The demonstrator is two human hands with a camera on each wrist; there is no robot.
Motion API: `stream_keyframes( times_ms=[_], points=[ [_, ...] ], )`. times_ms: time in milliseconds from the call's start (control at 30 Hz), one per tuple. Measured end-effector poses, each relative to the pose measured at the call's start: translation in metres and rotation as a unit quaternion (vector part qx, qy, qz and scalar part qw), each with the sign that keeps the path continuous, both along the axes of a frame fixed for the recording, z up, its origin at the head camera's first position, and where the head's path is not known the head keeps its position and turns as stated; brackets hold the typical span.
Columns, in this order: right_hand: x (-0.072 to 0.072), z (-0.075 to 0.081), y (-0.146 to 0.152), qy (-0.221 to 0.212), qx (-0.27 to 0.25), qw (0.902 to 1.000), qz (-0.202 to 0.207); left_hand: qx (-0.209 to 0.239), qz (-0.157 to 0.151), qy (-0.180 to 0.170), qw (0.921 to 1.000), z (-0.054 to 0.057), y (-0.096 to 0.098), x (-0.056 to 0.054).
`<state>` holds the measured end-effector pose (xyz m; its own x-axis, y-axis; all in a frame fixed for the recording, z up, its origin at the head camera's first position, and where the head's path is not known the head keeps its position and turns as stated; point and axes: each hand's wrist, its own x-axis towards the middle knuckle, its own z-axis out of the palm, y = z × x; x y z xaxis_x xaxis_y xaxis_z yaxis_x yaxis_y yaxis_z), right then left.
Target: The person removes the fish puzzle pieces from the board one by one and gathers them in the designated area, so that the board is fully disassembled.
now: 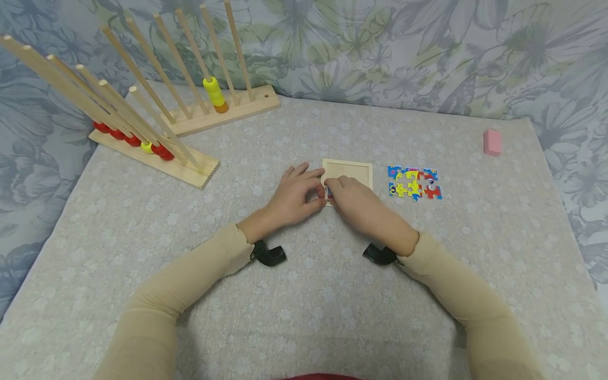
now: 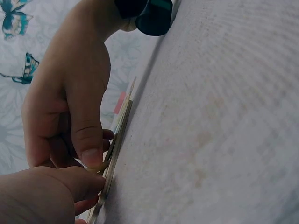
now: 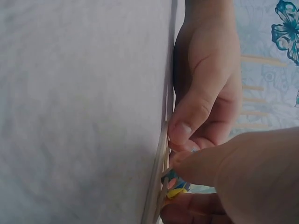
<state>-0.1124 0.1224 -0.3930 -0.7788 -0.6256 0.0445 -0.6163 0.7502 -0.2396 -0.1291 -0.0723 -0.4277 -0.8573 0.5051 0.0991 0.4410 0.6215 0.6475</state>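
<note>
A small square wooden puzzle tray with a raised rim lies on the table between the hands. My left hand grips the tray at its left edge, thumb and index finger at the near left corner. My right hand reaches over the tray and pinches a colourful puzzle piece at that same corner. In the head view, fingers hide most of this piece. To the right of the tray, several loose puzzle pieces in blue, yellow and red lie close together in two rows.
At the back left stand two wooden peg racks with tall rods, one bearing yellow and orange beads, the other mostly red beads. A pink block sits at the far right. Patterned fabric rises behind the table.
</note>
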Motion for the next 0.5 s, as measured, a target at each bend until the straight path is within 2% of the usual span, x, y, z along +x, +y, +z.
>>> stream_keyframes(
  times_ms=[333,500],
  points=[
    [0.0006,0.0008,-0.0010,0.007,0.004,0.9999,-0.009,0.002,0.001,0.005,1.0000,-0.0005,0.0000,-0.0010],
    [-0.0023,0.0007,0.0012,-0.022,-0.002,0.9996,-0.018,-0.001,0.000,0.004,1.0000,-0.0010,0.0004,-0.0003]
  ],
)
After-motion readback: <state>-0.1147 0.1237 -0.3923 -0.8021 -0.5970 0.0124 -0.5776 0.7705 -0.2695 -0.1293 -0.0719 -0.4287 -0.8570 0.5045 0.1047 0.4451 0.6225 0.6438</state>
